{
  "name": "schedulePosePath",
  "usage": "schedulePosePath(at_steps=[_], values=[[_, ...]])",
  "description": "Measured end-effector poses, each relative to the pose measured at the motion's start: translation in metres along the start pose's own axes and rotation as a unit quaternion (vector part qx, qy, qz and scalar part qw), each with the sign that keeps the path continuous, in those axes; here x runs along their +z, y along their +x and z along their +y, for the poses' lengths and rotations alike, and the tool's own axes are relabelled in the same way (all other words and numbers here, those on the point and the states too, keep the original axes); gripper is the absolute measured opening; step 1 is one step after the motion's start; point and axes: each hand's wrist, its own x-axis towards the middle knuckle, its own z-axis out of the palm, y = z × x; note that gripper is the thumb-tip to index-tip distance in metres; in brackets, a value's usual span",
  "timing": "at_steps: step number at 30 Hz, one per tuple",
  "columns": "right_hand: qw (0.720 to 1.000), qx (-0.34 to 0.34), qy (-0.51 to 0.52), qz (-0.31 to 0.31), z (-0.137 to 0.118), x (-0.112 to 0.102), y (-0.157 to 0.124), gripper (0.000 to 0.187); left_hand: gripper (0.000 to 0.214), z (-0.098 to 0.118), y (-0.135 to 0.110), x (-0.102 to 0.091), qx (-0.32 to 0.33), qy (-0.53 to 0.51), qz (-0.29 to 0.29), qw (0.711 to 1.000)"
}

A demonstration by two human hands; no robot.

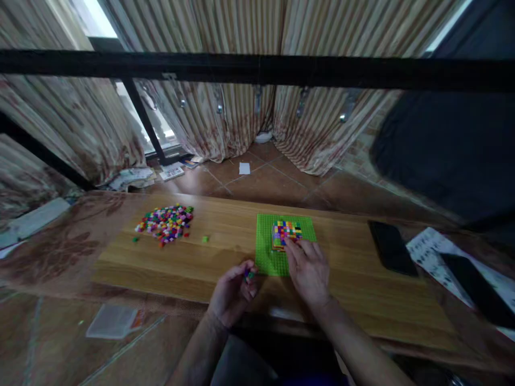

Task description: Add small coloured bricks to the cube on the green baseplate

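Hiding tiny bricks [250, 275], left hand [232, 292] curls; colours indistinct.

A low wooden board [225, 252] carries a green baseplate [269, 252] with a multicoloured brick block [285, 234] on it, a loose pile of small coloured bricks [166, 222] to the left, two stray green bricks [205, 239] nearby, and a black phone [391, 247] at right.
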Motion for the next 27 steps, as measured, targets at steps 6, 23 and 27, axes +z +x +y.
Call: schedulePosePath(at_steps=[6, 23, 27], values=[[0.999, 0.023, 0.035, -0.019, -0.001, -0.003, 0.003, 0.027, 0.004, -0.004, 0.009, 0.007, -0.012, 0.002, 0.035, 0.999], [0.976, 0.128, 0.173, -0.043, 0.010, -0.025, -0.059, 0.023, 0.019, -0.036, 0.036, 0.028, 0.165, 0.319, 0.119, 0.926], [0.971, 0.141, 0.159, -0.112, -0.002, -0.017, -0.049, 0.023, 0.013, -0.037, 0.037, 0.021, 0.204, 0.455, 0.128, 0.857]])
